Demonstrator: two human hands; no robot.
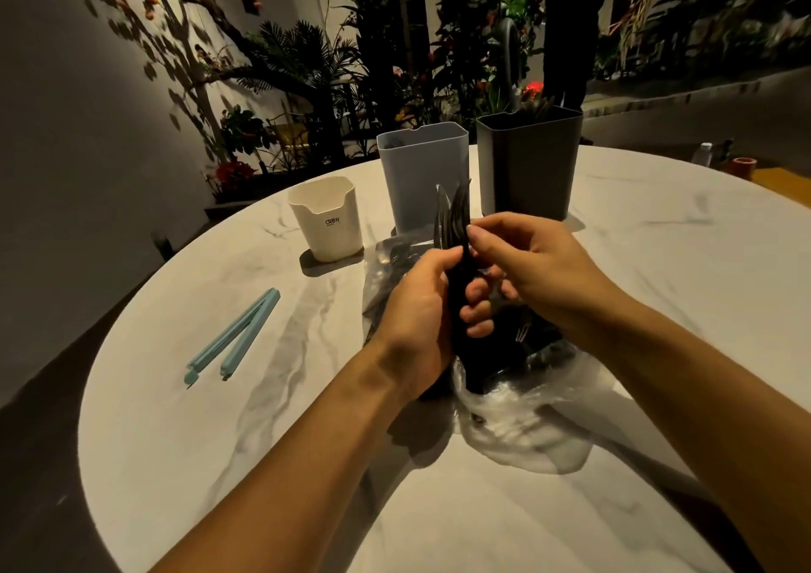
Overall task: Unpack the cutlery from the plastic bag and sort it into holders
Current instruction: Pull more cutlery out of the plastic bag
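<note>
Cutlery [456, 274] is being sorted: I'm gripping the bundle in my left hand [421, 318], my right hand [526, 261] pinching one piece; next, I judge, choosing a far holder [423, 177].

Three holders, cream [327, 221], grey-blue [423, 175] and dark [529, 162], stood close together behind the crumpled plastic bag [522, 419]; bare table [658, 265] lay right, a blue clip [235, 338] left.

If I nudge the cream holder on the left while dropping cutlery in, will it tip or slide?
The cream holder looks like thin, light plastic, so it probably slides on the smooth marble table. It is squat, shorter than the grey-blue holder, so tipping seems unlikely.
</note>
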